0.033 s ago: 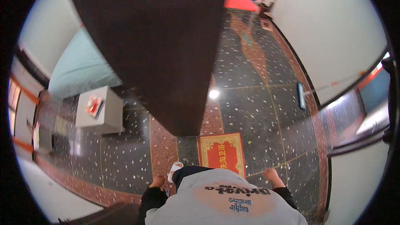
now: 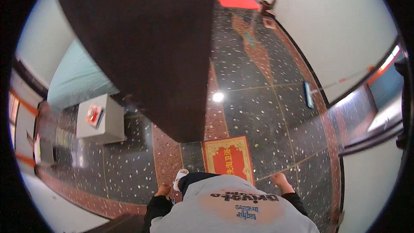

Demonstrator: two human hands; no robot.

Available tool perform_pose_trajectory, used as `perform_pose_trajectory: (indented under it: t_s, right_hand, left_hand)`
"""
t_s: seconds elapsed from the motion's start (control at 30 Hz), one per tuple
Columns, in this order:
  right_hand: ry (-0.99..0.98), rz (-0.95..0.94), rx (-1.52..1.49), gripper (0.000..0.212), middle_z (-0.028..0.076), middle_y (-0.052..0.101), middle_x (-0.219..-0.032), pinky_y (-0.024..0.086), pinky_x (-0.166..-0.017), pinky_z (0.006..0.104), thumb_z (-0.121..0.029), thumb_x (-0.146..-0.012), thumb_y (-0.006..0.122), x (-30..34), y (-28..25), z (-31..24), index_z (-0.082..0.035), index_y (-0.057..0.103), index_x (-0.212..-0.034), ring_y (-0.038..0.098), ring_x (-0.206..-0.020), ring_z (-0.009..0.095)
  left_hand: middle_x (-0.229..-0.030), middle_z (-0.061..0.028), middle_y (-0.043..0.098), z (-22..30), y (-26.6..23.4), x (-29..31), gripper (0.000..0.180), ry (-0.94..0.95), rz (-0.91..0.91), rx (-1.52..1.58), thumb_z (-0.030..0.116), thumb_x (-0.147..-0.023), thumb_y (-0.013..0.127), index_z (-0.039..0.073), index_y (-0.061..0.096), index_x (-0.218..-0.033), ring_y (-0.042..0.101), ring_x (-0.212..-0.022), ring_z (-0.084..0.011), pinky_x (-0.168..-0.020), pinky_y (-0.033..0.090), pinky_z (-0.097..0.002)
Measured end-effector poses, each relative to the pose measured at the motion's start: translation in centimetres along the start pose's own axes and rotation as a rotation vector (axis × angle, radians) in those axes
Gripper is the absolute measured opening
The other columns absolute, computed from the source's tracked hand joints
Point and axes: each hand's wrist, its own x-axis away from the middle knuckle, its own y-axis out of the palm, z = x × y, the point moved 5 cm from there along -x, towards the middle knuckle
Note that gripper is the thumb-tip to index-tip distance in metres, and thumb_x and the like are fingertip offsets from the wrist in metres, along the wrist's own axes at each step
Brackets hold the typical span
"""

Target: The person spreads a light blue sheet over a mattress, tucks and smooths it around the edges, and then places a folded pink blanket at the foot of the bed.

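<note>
I stand looking down over my grey sweatshirt. My left hand hangs at my side above the reddish floor border and holds nothing; its fingers are too small to read. My right hand hangs on the other side with its fingers curled in and nothing in it, just right of a red and gold doormat. One foot in a white slipper sits at the mat's near left corner. A large dark brown door stands straight ahead, its lower edge reaching down to the mat.
Left of the door, a small white cabinet carries a red item, with a teal-covered bed behind. A mop leans on the right wall. A red mat lies far down the speckled dark floor.
</note>
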Motion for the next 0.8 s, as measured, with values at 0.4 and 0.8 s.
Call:
perform_pose_trajectory:
  t_s: [0.4, 0.8]
  right_hand:
    - [0.126, -0.371, 0.042, 0.022, 0.009, 0.062, -0.078, 0.047, -0.061, 0.0353, -0.029, -0.074, 0.053, 7.9, 12.7, 6.0, -0.009, 0.064, -0.075, 0.06, -0.076, 0.023]
    - [0.024, -0.159, -0.026, 0.029, 0.015, 0.06, -0.084, 0.045, -0.068, 0.0401, -0.031, -0.07, 0.05, -4.2, 1.5, 9.4, -0.007, 0.063, -0.078, 0.056, -0.08, 0.034]
  left_hand:
    - [-0.081, -0.0207, 0.06, 10.9, -2.9, -8.1, 0.027, -0.166, -0.125, 0.142, 0.021, -0.073, 0.052, 0.0, 0.061, -0.087, 0.058, -0.079, -0.0331, -0.07, 0.045, -0.0386]
    - [-0.078, -0.0184, 0.06, 24.8, -0.7, -28.9, 0.029, -0.08, -0.403, 0.123, 0.02, -0.074, 0.052, 0.0, 0.057, -0.094, 0.058, -0.071, -0.0297, -0.059, 0.044, -0.04]
